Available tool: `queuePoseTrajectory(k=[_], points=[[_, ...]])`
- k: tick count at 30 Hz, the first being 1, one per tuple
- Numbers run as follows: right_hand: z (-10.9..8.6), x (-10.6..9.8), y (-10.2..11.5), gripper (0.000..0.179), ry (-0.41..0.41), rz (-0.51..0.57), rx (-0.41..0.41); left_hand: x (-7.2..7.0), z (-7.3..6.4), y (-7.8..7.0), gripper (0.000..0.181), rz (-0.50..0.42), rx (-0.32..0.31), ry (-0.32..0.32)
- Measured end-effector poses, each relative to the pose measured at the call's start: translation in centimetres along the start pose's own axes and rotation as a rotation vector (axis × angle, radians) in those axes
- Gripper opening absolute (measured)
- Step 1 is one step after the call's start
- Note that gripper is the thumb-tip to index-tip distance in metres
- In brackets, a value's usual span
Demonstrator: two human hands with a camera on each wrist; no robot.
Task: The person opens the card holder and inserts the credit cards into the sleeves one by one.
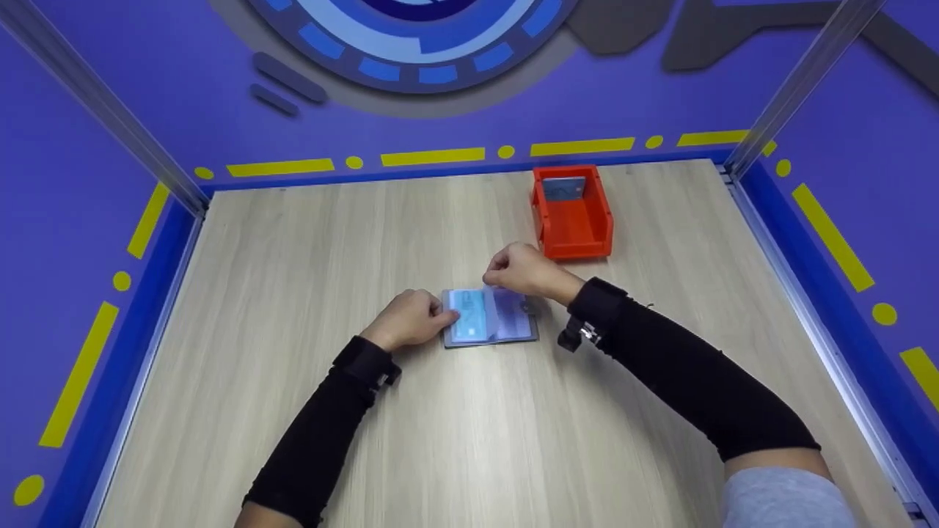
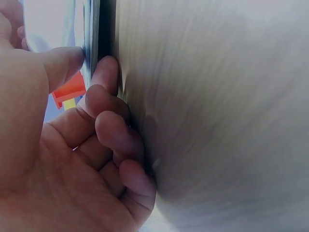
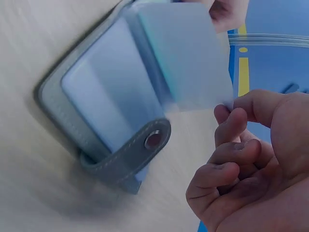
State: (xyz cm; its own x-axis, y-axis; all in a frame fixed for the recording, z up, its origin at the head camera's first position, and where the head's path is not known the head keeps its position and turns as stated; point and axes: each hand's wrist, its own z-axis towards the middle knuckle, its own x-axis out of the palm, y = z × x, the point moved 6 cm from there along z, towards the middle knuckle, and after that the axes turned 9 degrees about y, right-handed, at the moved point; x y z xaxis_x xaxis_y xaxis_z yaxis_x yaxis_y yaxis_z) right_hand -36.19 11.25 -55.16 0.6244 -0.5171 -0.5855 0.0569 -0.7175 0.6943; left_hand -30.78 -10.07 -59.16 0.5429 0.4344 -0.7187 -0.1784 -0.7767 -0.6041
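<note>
Lying open on the counter [image 1: 411, 455], grey card holder [image 1: 490, 317] is sitting between the hands, snap strap [image 3: 123, 159] curling over the right hand's side. Left hand [image 1: 411, 317] is gripping the edge beside it, thumb on top. Right hand [image 1: 524, 270] is pinching a clear sleeve [image 3: 193, 58] by its corner. Beyond the right hand, red bin [image 1: 576, 226] is holding a card [image 1: 563, 188].
</note>
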Motion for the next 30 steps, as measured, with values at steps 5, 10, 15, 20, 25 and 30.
queuePoseTrajectory(k=[5,10,15,20,25,30], points=[[0.9,0.8,0.7,0.022,-0.006,0.000,-0.031,0.0,0.0,0.1,0.053,-0.010,0.002,-0.001],[1.8,1.7,1.0,0.020,-0.010,0.000,-0.039,0.0,0.0,0.2,0.053,-0.029,0.008,-0.002],[2.6,2.4,1.2,0.021,-0.012,-0.006,-0.024,-0.1,0.1,0.1,0.054,-0.036,0.021,-0.013],[3.0,3.0,1.7,0.021,-0.004,-0.064,-0.047,-0.1,0.3,0.3,0.055,-0.025,0.014,-0.017],[3.2,3.4,2.0,0.025,0.017,-0.106,-0.076,-0.1,0.3,0.3,0.057,-0.032,0.006,-0.011],[3.1,3.4,2.1,0.025,0.037,-0.129,-0.099,-0.1,0.2,0.4,0.058,-0.035,-0.007,-0.009]])
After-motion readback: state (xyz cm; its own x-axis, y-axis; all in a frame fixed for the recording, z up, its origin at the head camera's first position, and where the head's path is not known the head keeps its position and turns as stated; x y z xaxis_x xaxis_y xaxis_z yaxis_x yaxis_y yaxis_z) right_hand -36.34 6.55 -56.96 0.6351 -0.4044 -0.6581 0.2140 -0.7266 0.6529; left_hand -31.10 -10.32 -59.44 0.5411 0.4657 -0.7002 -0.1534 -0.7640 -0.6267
